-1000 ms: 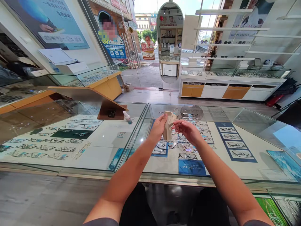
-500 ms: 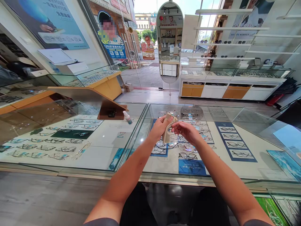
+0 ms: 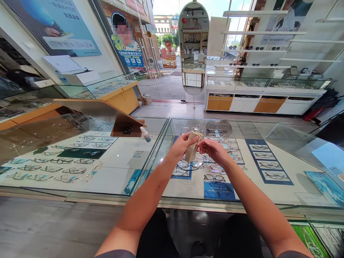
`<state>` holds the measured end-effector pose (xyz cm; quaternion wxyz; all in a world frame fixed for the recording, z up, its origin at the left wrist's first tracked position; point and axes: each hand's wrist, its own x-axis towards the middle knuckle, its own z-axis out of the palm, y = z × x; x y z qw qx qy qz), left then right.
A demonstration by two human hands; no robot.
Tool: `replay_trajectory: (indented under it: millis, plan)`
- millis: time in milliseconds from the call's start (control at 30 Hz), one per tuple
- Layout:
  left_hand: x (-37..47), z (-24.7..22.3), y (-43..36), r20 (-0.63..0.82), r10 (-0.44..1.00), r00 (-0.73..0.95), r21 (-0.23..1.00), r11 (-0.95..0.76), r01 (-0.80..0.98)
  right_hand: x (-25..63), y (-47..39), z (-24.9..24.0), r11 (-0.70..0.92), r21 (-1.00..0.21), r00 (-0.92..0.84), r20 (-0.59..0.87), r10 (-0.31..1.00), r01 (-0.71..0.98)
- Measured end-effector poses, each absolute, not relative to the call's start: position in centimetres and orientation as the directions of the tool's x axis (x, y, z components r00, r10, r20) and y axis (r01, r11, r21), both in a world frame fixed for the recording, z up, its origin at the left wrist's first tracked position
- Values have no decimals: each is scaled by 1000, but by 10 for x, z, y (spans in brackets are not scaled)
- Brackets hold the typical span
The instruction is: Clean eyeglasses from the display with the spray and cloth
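Above the glass counter, my left hand [image 3: 183,145] is closed around a folded beige cloth [image 3: 191,149], thumb pressed on its upper part. My right hand [image 3: 213,149] is just beside it, fingers pinched on what looks like a thin-rimmed pair of eyeglasses [image 3: 201,143]. The cloth and fingers hide most of that frame. Beneath the glass, under both hands, lie rows of spectacles, among them a dark-rimmed pair [image 3: 214,177] behind a blue card [image 3: 219,190].
A small white spray bottle [image 3: 145,134] stands on the counter to the left, near a brown wooden stand [image 3: 126,129]. The glass display case [image 3: 150,200] spans the front. Beyond it are an oval mirror [image 3: 194,50] and wall shelves [image 3: 255,51] with sunglasses.
My left thumb and the cloth have shifted slightly, and the cloth now covers more of the frame. My right hand stays almost in place, still pinching.
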<state>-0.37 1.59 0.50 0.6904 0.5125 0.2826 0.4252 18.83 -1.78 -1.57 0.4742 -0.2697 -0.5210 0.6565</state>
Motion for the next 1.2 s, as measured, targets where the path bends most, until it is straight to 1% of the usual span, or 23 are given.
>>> replay_trajectory:
  millis: [167,367,500,767,933,1067,1200]
  plan:
    - [-3,5,16,55,880,472,924,135,-359,187,-19,-13,-17,-946,-417,127,900,-325]
    - [-3,4,17,71,846,529,905,168,-390,186,-18,-16,-12,-944,-415,133,900,-328]
    - [-3,3,16,109,822,559,920,130,-371,185,-17,-19,-3,-945,-420,143,896,-328]
    - [3,0,13,134,885,445,940,29,-341,184,-17,-23,-5,-955,-436,130,890,-295]
    - [9,2,6,157,919,361,944,-32,-327,182,-20,-21,58,-970,-460,164,873,-235]
    - [13,1,3,139,944,300,929,-20,-369,180,-21,-19,91,-975,-483,182,857,-205]
    - [12,0,4,121,935,333,915,25,-403,180,-20,-21,99,-978,-469,175,866,-182]
